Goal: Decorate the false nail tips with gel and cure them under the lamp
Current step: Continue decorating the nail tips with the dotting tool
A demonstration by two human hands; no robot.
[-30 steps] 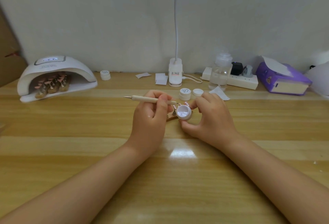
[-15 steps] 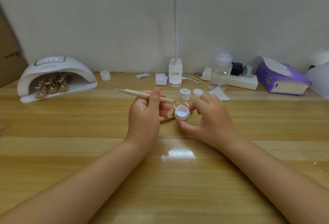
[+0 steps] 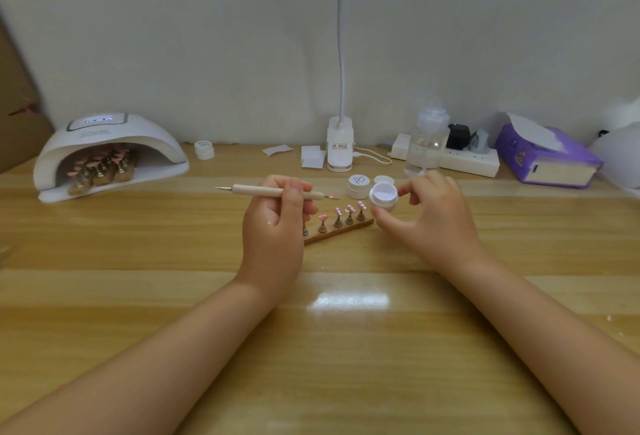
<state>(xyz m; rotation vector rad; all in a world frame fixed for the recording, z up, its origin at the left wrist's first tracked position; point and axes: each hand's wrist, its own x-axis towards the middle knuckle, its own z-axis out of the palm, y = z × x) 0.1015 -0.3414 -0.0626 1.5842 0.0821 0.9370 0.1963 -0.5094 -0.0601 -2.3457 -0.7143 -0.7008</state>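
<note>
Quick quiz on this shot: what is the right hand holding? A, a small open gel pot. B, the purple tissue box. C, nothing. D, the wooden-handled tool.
A: the right hand pinches the small open gel pot just above the nail tip stand, while the left hand grips the wooden-handled tool.

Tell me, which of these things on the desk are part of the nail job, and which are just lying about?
In use:
left hand holding the brush pen
right hand holding the open gel pot
nail tips on the wooden stand
curing lamp, more tips inside

Lying about:
tissue box
power strip
clear bottle
paper scraps
</note>
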